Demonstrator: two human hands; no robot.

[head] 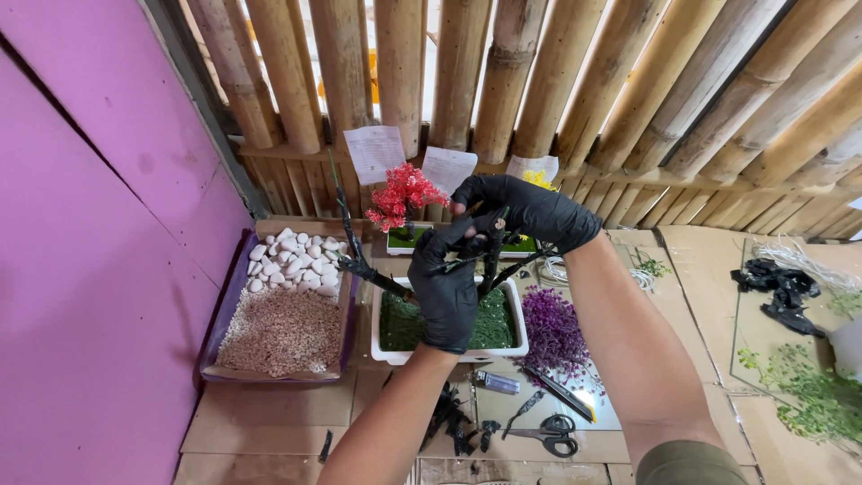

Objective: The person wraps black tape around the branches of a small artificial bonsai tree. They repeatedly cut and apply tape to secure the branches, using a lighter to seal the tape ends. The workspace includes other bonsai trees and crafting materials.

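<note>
Holding the thin black tree (489,256) tight in both gloved hands, left hand (446,287) and right hand (530,211), above the white pot (449,352), could snap a twig.

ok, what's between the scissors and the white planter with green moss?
Head view: a small clear lighter lies on the cardboard between the scissors and the white planter; black scraps sit just left.
</note>
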